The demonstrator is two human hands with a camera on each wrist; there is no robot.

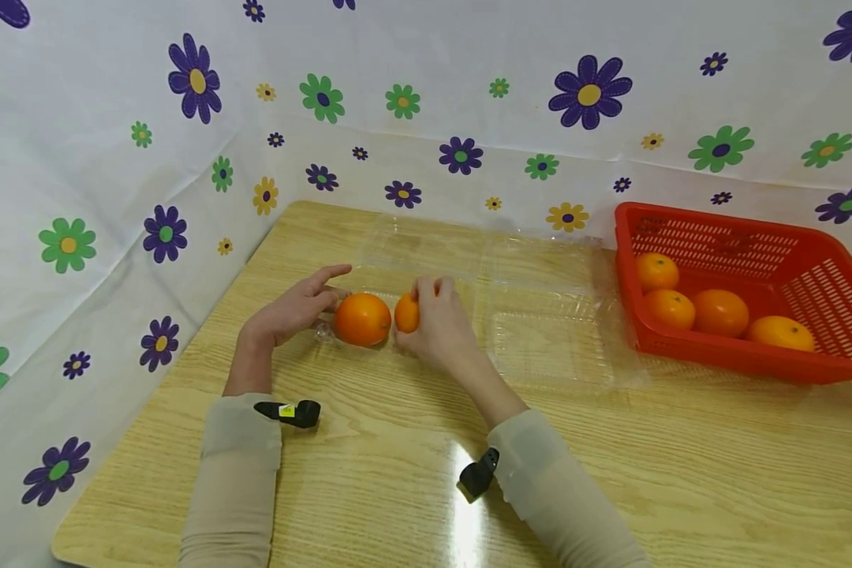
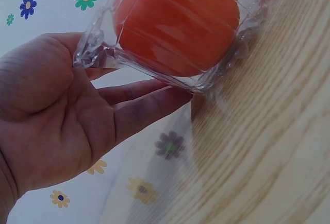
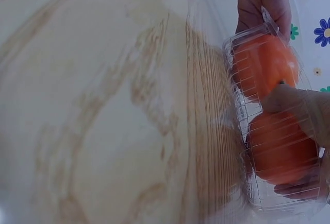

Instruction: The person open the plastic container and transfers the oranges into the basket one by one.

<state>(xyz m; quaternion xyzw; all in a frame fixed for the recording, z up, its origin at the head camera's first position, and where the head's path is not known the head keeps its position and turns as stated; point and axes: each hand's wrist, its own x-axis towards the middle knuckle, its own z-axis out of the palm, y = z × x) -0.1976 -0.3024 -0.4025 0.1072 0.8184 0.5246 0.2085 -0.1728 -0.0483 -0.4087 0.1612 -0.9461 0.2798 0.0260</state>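
Two oranges stand side by side in a clear plastic clamshell container (image 2: 96,49) at the left of the table. My left hand (image 1: 300,308) is at the container's left end, next to the left orange (image 1: 363,319). Its fingers reach out fairly straight, with fingertips at the container's lower edge in the left wrist view. My right hand (image 1: 440,325) holds the right orange (image 1: 406,313) from above, thumb and fingers around it. In the right wrist view that orange (image 3: 283,149) sits within the ribbed plastic walls, the hand partly over it.
More clear plastic packaging (image 1: 550,335) lies open on the wooden table (image 1: 369,473), behind and right of the hands. A red basket (image 1: 745,355) with several oranges (image 1: 720,313) stands at the right. A flowered cloth (image 1: 497,47) hangs behind and along the left.
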